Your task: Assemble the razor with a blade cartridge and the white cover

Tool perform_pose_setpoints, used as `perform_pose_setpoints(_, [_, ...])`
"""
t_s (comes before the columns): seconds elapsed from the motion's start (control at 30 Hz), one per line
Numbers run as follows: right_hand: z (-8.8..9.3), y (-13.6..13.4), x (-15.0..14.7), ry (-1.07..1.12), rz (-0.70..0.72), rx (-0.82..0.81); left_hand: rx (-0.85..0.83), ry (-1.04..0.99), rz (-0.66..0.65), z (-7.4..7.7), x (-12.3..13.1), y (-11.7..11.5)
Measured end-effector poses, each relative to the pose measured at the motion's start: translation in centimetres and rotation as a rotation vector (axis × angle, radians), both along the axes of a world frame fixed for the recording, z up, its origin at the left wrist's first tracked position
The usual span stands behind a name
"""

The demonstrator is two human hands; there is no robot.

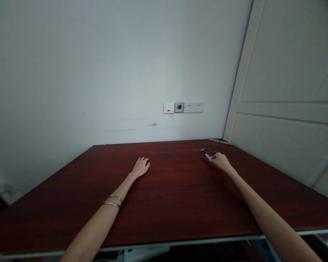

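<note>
My left hand [141, 167] lies palm down on the dark red wooden table [164, 203], its fingers stretched out and slightly apart, holding nothing. Two silver bangles [113, 201] circle that wrist. Toward the table's right far side, my right hand [220, 161] is closed on the pale handle of a razor [207, 155]. The razor's small bluish head points away to the left, and its lower handle is hidden by my fingers. A thin dark tip shows just behind the hand; I cannot tell what it belongs to.
A white wall [125, 72] with a row of sockets and switches [193, 107] stands behind the table. On the right, a white panelled door [287, 91] borders the table's edge. A pale strip [221, 141] lies at the far right corner.
</note>
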State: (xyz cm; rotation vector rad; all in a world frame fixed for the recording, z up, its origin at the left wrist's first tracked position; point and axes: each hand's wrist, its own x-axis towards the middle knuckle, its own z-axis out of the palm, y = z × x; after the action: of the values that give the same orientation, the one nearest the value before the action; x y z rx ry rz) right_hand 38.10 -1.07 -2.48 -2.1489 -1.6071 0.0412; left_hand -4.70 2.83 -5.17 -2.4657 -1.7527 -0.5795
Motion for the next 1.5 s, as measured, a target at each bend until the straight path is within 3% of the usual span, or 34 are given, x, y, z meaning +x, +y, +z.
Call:
perform_pose_setpoints(0.13, [1.2, -0.2, -1.6, 0.111, 0.059, 0.159, 0.092, -0.137, 0.002, 1.1, 1.3, -0.5])
perform_pose_setpoints(0.23, [2.7, -0.7, -4.3, 0.158, 0.117, 0.279, 0.112, -0.339, -0.076, 2.5, 3.5, -1.3])
perform_pose_setpoints(0.33, [4.3, -1.6, -7.9, 0.177, 0.209, 0.376, 0.047, -0.585, -0.178, 4.3, 6.4, -2.1])
perform_pose_setpoints(0.53, [6.1, -3.8, -14.5, 0.139, 0.421, 0.482, -0.174, -0.915, -0.225, 8.1, 11.4, -3.4])
perform_pose_setpoints(0.67, [6.3, -4.6, -16.9, 0.082, 0.509, 0.529, -0.134, -0.932, -0.202, 9.6, 12.4, -3.9])
perform_pose_setpoints(0.77, [6.1, -4.7, -17.8, 0.049, 0.521, 0.536, -0.074, -0.896, -0.152, 9.9, 12.2, -4.0])
perform_pose_setpoints(0.93, [5.8, -5.2, -18.4, 0.017, 0.598, 0.478, -0.138, -0.772, -0.092, 10.2, 11.1, -3.6])
perform_pose_setpoints(1.07, [6.0, -5.4, -16.5, -0.025, 0.693, 0.455, -0.261, -0.564, -0.053, 9.9, 8.7, -2.6])
perform_pose_setpoints(1.17, [6.0, -4.4, -12.5, -0.112, 0.757, 0.370, -0.277, -0.351, 0.011, 9.2, 6.0, -1.9])
perform_pose_setpoints(1.33, [4.4, -0.7, -3.3, -0.231, 0.551, 0.136, -0.256, -0.099, 0.058, 7.8, 1.9, -0.6])
perform_pose_setpoints(1.5, [2.3, 2.9, 3.5, -0.297, 0.435, -0.062, -0.370, -0.004, 0.070, 6.5, 0.9, 0.3])
